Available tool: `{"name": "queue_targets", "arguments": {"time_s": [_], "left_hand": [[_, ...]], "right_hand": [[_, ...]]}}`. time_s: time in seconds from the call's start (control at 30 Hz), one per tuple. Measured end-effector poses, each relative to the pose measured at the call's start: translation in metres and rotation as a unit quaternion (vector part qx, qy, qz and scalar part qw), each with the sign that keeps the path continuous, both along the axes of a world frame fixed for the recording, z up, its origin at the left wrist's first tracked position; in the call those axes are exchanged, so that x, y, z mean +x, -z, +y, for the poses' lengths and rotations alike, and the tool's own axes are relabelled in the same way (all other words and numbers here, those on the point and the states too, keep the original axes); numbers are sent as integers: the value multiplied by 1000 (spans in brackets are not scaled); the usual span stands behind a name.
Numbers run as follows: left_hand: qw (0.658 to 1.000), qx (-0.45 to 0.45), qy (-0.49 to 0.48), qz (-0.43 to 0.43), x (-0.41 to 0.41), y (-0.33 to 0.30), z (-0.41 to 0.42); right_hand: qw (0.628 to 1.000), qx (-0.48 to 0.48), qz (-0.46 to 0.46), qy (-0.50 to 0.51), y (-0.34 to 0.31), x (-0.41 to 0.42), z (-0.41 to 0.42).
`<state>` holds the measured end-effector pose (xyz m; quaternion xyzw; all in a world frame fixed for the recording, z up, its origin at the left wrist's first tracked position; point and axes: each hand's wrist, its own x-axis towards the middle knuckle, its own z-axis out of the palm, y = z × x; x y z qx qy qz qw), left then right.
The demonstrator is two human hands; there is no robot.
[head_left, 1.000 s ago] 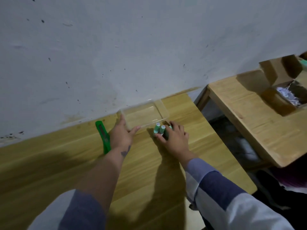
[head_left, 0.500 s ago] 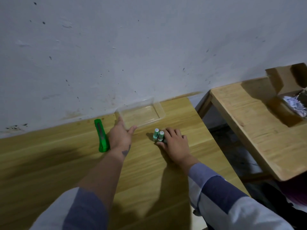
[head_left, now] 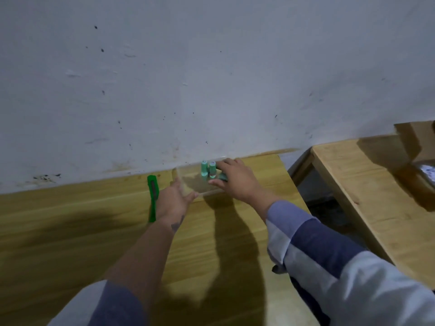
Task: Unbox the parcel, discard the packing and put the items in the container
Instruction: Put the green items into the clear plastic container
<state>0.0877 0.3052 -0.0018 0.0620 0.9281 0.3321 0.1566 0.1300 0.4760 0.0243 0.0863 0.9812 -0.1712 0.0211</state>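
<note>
A clear plastic container (head_left: 188, 184) sits on the wooden table against the wall. My left hand (head_left: 173, 200) grips its near left corner. My right hand (head_left: 235, 180) reaches over the container and holds a bunch of small green tubes (head_left: 208, 169), which stand upright inside or just above it. One more green tube lies under my fingers. The open cardboard parcel (head_left: 416, 147) with shredded paper packing (head_left: 427, 171) shows at the right edge on a second table.
A green box cutter (head_left: 153, 196) lies on the table just left of my left hand. A gap with dark floor separates this table from the second wooden table (head_left: 367, 198) on the right. The white wall rises right behind the container.
My right hand has lifted the green tubes from the table in front of the container and carried them over it. My left hand stays on the container's corner.
</note>
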Motion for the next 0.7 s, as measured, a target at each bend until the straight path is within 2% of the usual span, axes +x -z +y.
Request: {"name": "queue_targets", "arguments": {"time_s": [0.2, 0.4, 0.57, 0.7], "left_hand": [[999, 31, 4, 9, 0, 1, -2], [998, 55, -10, 12, -4, 6, -4], [998, 59, -27, 13, -2, 4, -1], [999, 48, -23, 9, -2, 3, -1]], "right_hand": [[995, 3, -88, -42, 15, -55, -20], [994, 0, -68, -81, 27, -67, -26], [993, -71, -27, -93, 29, -59, -13], [995, 27, -38, -85, 25, -59, -3]]}}
